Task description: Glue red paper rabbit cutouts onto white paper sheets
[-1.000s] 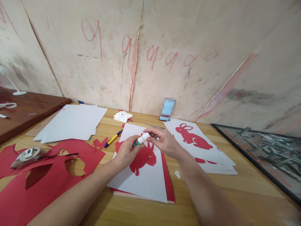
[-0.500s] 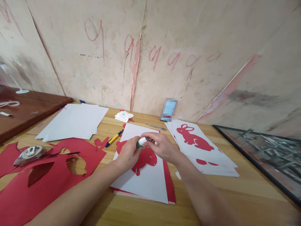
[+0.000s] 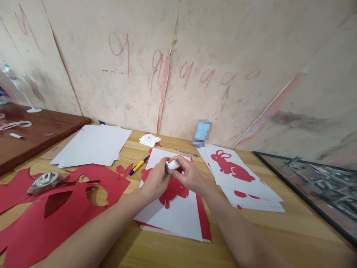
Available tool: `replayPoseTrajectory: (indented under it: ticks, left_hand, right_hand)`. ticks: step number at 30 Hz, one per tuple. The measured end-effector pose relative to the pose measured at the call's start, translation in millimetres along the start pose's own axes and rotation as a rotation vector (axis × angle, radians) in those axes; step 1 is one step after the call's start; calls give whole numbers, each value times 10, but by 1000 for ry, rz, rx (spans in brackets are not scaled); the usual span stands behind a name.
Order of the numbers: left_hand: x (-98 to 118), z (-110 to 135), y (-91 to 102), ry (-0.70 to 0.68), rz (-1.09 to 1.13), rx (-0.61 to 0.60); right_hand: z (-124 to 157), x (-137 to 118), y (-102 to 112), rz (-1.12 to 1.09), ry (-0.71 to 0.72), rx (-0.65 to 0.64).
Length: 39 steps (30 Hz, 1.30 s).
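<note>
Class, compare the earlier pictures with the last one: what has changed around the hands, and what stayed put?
The left hand and right hand have drawn closer together on the glue stick, so less of it shows between them. Both keep their grip; nothing was let go. The rabbit sheet beneath and the pen stayed where they were.
</note>
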<state>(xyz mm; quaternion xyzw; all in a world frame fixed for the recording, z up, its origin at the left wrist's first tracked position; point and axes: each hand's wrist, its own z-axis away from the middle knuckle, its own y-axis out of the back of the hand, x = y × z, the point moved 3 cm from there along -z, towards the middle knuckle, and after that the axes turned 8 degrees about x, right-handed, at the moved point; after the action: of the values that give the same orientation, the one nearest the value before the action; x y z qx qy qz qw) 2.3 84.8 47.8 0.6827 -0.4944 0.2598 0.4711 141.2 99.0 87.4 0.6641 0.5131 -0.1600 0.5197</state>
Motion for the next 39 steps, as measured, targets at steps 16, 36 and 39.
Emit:
replayPoseTrajectory:
  ticks: [16,36,39]
  left_hand:
    - [-639,-221,239,267,129,337]
    - [-460,-137,190,104,-92,234]
    - [-350,-120,203,58,-106,176]
  right_hand:
    - [-1140,991,552,617,-272,368]
    - [-1135,1210,381,633,-416,299]
    - [-791,1031,395,556,-371,170]
